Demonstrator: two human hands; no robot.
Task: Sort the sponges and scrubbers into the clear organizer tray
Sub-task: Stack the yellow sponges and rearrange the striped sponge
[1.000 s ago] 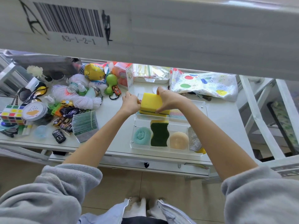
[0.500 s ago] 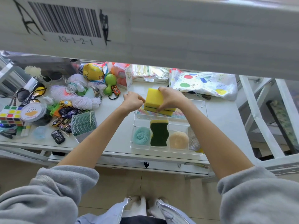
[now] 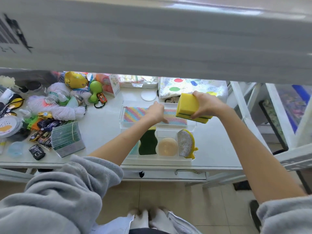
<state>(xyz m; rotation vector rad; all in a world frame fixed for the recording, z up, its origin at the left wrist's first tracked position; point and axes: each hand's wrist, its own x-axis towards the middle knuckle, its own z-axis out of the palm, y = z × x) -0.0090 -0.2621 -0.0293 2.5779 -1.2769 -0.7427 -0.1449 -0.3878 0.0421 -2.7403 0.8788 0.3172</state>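
Lifted rightward now: your right hand (image 3: 208, 103) pinches the soft, light yellow foam sponges (image 3: 190, 108) mid-block; left hand (image 3: 156, 114) empty, fingers loosely spread.

The white counter (image 3: 101, 125) carries the clear organizer tray (image 3: 158, 160) in the middle, and yarn (image 3: 55, 107), toy cars (image 3: 44, 130) and a card stack (image 3: 67, 139) on the left.

yellow sponges (image 3: 189, 105) in right hand (image 3: 208, 104), left hand (image 3: 156, 113) on rainbow cloth (image 3: 135, 114) in tray (image 3: 158, 160)
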